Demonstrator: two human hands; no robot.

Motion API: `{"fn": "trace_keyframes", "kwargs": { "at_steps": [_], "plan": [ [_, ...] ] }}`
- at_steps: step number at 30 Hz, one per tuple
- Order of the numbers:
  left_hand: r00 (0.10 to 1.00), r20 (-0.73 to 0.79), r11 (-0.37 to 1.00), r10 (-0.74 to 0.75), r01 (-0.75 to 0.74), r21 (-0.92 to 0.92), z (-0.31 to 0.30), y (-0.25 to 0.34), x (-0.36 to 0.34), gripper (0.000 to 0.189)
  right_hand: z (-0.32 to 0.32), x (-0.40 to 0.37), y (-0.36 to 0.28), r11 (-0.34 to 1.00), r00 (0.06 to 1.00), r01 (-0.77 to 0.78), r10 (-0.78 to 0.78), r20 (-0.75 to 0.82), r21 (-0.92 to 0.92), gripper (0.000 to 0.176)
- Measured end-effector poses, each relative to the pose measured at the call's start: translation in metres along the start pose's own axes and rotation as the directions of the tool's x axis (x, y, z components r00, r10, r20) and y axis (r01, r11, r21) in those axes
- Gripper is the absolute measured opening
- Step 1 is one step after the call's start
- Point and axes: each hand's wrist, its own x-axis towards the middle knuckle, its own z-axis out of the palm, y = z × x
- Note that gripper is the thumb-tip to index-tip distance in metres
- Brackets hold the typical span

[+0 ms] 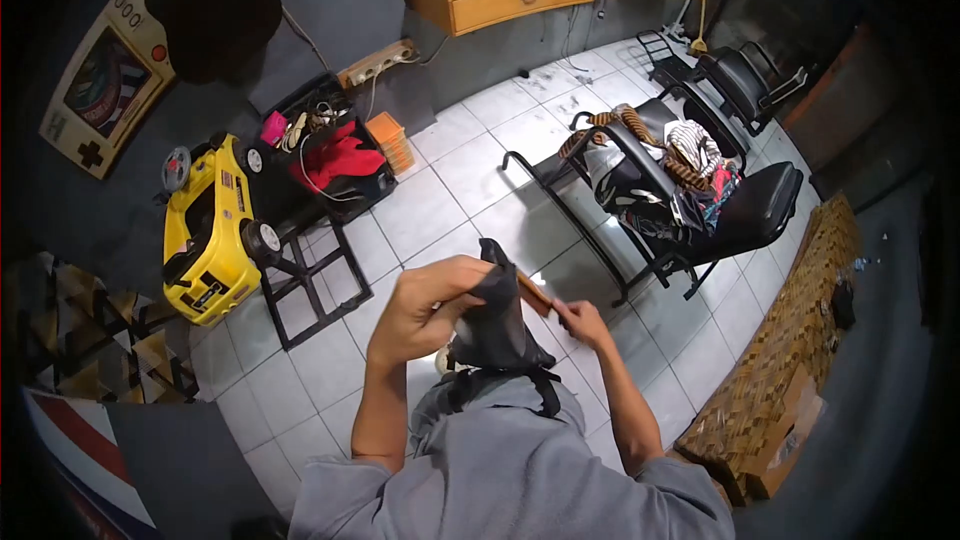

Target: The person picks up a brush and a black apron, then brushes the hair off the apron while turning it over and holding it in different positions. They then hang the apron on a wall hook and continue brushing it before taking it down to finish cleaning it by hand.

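Note:
In front of my waist I see a black pouch (488,335) with dark straps beside it. My left hand (425,305) pinches its upper edge between thumb and fingers and lifts it upright. On the other side, my right hand (582,324) is closed around the dark end of a slim brown, wood-coloured tool (533,292). The tool slants up toward the top of the pouch and overlaps its edge in this view. I cannot tell what kind of tool it is.
Ahead on the right, a black barber chair (750,210) carries a heap of patterned cloths (690,155). A yellow toy car (215,240) and a black metal frame (318,285) stand left. A wooden drawer shelf (520,0) with bottles hangs at the back; a woven mat (770,340) lies right.

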Motion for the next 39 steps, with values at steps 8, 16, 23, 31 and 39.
{"fn": "trace_keyframes", "kwargs": {
  "at_steps": [8, 16, 23, 31, 39],
  "plan": [
    [0.995, 0.073, 0.99, 0.062, -0.071, 0.121, 0.02, -0.005, 0.014, 0.029, -0.014, -0.041, -0.112, 0.59, 0.888, 0.046, -0.393, 0.237, 0.806, 0.053],
    [0.969, -0.196, 0.988, 0.151, -0.153, 0.001, -0.006, -0.005, 0.001, 0.012, 0.05, -0.025, 0.078, 0.787, 0.962, -0.24, 0.269, -0.033, -0.569, 0.066],
    [0.997, 0.019, 0.995, 0.076, -0.077, 0.069, 0.004, -0.012, 0.01, 0.026, 0.002, -0.055, -0.058, 0.78, 0.986, -0.122, 0.025, 0.164, 0.614, 0.05],
    [0.992, -0.03, 0.989, 0.12, -0.117, 0.089, 0.007, -0.012, 0.018, 0.026, 0.012, -0.062, -0.105, 0.658, 0.964, 0.085, -0.244, 0.105, 0.748, 0.052],
    [0.969, -0.014, 0.965, 0.246, -0.247, -0.087, -0.009, -0.014, 0.01, 0.014, 0.055, -0.055, 0.064, 0.796, 0.953, -0.298, 0.213, -0.216, -0.527, 0.055]
  ]
}}
